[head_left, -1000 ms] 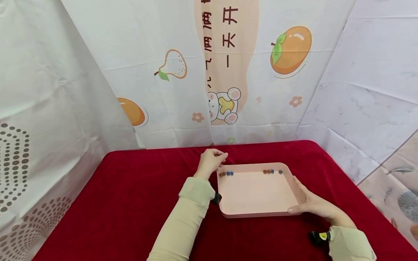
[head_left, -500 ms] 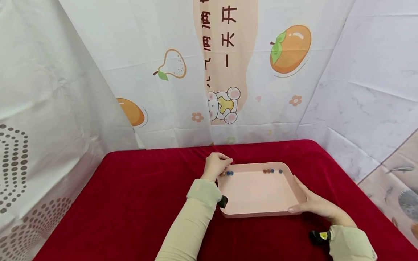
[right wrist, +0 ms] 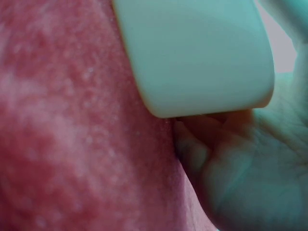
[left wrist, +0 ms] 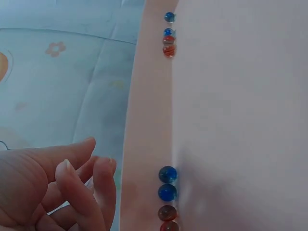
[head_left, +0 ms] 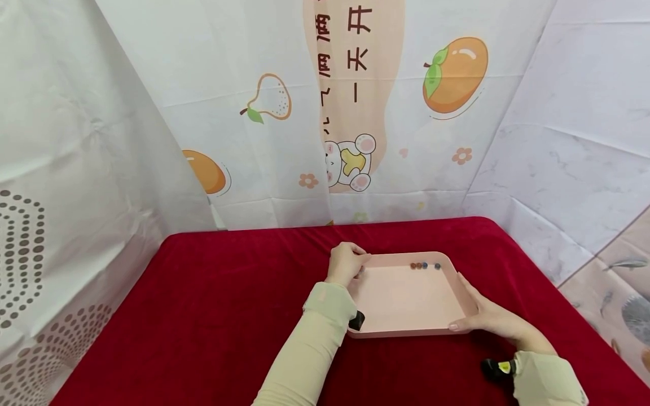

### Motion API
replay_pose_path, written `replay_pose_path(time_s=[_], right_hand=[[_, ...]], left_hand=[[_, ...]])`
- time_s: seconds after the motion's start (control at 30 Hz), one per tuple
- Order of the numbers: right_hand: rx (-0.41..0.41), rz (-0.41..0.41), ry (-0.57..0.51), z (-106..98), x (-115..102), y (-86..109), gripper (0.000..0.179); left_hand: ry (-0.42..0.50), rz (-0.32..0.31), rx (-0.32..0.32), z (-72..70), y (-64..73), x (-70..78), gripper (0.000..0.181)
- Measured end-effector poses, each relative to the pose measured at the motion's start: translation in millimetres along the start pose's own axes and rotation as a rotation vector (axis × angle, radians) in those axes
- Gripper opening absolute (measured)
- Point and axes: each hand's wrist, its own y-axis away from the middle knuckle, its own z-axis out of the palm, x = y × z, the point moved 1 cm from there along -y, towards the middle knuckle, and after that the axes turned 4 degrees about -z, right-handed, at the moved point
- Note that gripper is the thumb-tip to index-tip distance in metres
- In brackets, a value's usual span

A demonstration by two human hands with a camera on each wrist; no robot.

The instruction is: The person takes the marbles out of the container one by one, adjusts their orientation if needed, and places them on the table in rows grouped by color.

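Observation:
A shallow pink tray (head_left: 401, 299) lies on the red cloth. My left hand (head_left: 347, 262) hovers at its back left corner, fingers bent inward. Up close, the left wrist view shows this hand (left wrist: 62, 183) beside the tray wall, thumb and fingertips near each other; whether something small sits among them I cannot tell. Inside that wall runs a row of blue marbles (left wrist: 167, 192) and reddish-brown marbles (left wrist: 167, 212). Farther along are two reddish marbles (head_left: 416, 265), a blue marble touching them and another blue marble (head_left: 437, 266) slightly apart. My right hand (head_left: 490, 318) grips the tray's right side, thumb at the front corner.
Red cloth (head_left: 228, 316) covers the table on all sides of the tray. Behind it hangs a white curtain (head_left: 254, 169) with fruit prints, and more white sheeting (head_left: 569, 141) encloses the right side. A black wrist device (head_left: 497, 368) sits below my right hand.
My left hand has shifted right and slightly nearer me, over the tray's back left corner, and now covers the left marbles in the head view. My right hand and the tray stay put.

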Motion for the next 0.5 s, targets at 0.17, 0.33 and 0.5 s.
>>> replay_pose_path(time_s=[0.17,0.33,0.5], right_hand=[[0.006,0.007,0.001,0.0,-1.3,0.0,0.115],[0.003,0.008,0.003,0.0,-1.8,0.7,0.116],[0.002,0.008,0.001,-0.6,-0.3,0.6,0.116]], left_hand=[[-0.099,0.031,0.029,5.2,-0.9,-2.9,0.015],[-0.093,0.013,0.027,7.9,-0.3,-5.3,0.018],[-0.088,-0.012,0.032,9.8,-2.3,-7.5,0.017]])
